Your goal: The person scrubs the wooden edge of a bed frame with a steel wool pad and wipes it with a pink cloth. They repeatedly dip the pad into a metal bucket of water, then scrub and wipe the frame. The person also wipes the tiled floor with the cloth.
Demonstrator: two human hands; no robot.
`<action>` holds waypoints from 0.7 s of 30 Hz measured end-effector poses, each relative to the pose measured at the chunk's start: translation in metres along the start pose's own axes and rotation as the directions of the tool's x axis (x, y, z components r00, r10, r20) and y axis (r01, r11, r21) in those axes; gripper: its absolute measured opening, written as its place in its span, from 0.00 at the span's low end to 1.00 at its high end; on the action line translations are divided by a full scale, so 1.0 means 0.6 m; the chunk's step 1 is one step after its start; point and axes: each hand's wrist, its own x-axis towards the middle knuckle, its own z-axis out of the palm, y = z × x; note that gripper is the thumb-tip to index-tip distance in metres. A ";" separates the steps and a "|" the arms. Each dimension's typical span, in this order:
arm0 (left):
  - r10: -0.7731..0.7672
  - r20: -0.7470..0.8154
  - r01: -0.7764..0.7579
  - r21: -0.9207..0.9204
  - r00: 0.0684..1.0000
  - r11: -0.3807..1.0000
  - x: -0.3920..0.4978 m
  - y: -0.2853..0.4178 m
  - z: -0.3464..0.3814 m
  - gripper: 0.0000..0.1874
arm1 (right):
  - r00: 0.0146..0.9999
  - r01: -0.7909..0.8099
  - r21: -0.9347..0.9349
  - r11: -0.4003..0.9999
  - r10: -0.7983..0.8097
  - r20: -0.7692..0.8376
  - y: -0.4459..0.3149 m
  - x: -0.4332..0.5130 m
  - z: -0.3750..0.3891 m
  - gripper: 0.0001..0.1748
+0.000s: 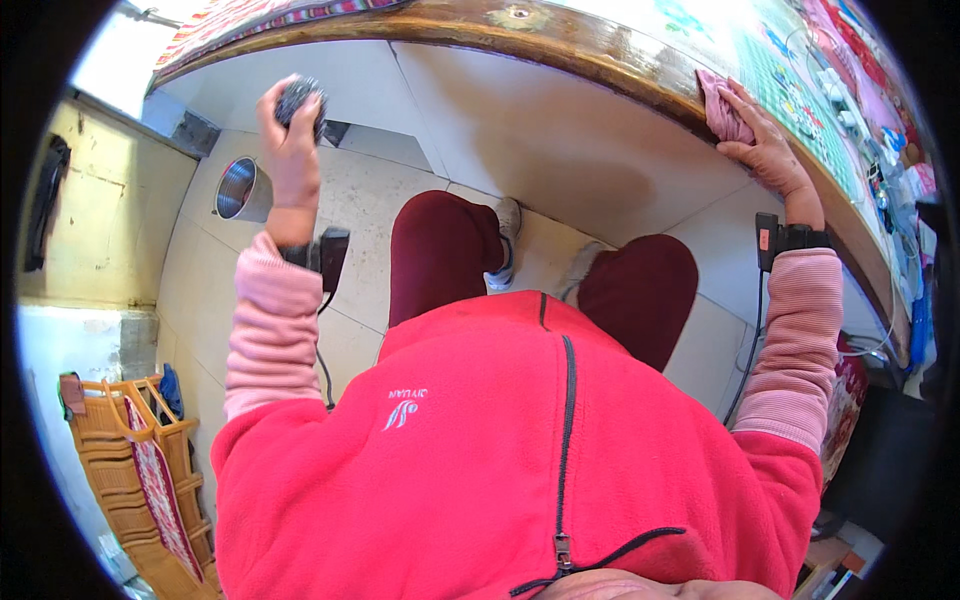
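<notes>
My left hand is raised in front of the tiled wall, its fingers closed round a dark steel-wool scouring ball. On the right, my right hand rests at the rounded wooden edge of a raised surface. A folded pink cloth lies under its fingers, partly hidden by them, and hangs a little over the edge. The wood shows wet-looking, glossy patches. Below and left of my left hand, a metal bucket stands on the floor with something indistinct inside.
A striped cloth covers the surface's left part; a green checked cover lies right. Cables and a power strip lie beyond it. A wooden slatted chair stands lower left. My knees are close to the tiled wall.
</notes>
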 end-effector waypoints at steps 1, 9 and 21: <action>-0.036 -0.042 0.036 -0.005 0.998 0.999 -0.021 0.010 -0.023 0.18 | 1.000 0.022 -0.032 0.999 -0.022 0.009 -0.001 -0.001 -0.001 0.48; -0.468 -0.159 0.421 -0.258 0.869 0.870 -0.097 -0.021 -0.016 0.22 | 0.998 0.056 -0.064 0.996 -0.053 0.041 -0.003 0.000 -0.005 0.50; -0.294 0.031 0.284 0.172 0.955 0.943 -0.189 -0.280 0.114 0.21 | 0.961 0.271 -0.359 0.893 -0.275 0.039 -0.094 0.036 0.061 0.51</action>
